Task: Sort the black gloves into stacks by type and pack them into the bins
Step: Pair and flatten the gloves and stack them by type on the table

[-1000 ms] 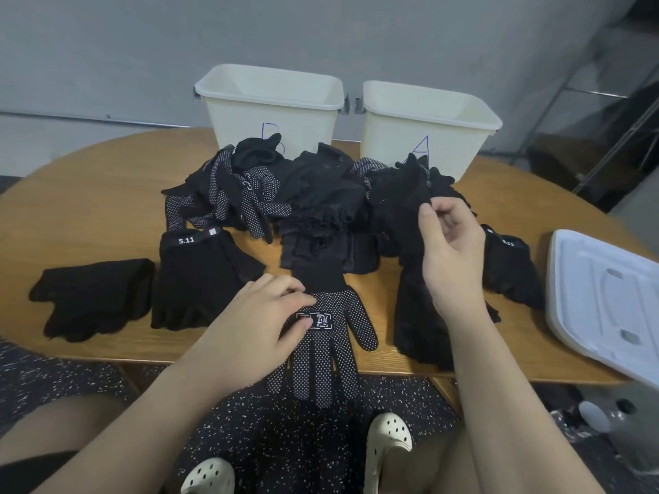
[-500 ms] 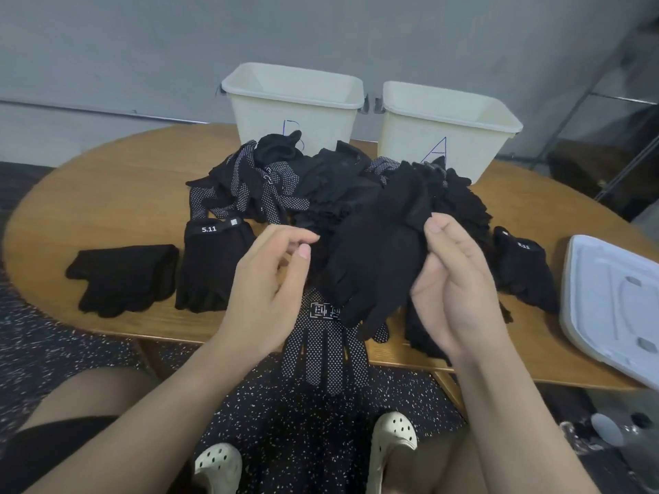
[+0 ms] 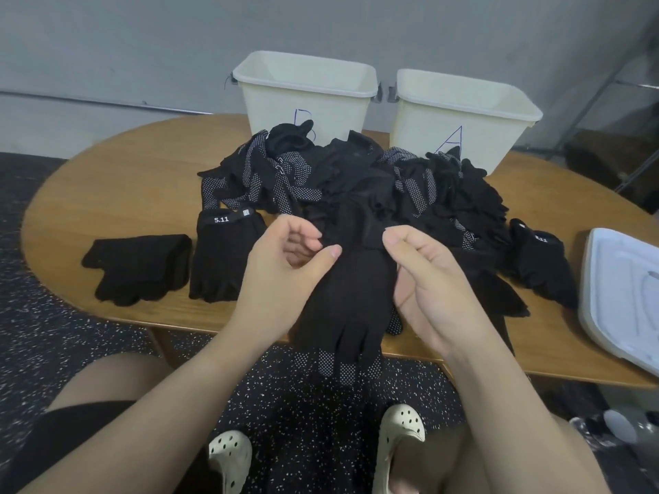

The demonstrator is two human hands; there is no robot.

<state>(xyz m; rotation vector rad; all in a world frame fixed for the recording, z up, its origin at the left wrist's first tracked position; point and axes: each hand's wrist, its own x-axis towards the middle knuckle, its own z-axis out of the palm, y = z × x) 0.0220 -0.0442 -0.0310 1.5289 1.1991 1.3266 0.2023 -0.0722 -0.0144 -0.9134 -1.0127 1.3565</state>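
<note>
A plain black glove [image 3: 351, 297] is held above the near table [image 3: 107, 180] edge, its cuff pinched by the fingers of the left hand [image 3: 281, 276] and the right hand [image 3: 428, 279]. A misjudged type is the risk, since every glove is black. The unsorted pile [image 3: 356, 183] lies before 2 bins [image 3: 306, 94], crowding access.

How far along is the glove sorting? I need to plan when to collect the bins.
Early. Done: two small stacks sit at the table's left, plain knit gloves and 5.11 gloves. In hand: the left hand and right hand both pinch a plain black glove. Left: the mixed pile remains, and nothing shows above the rims of bin B or bin A.
</note>
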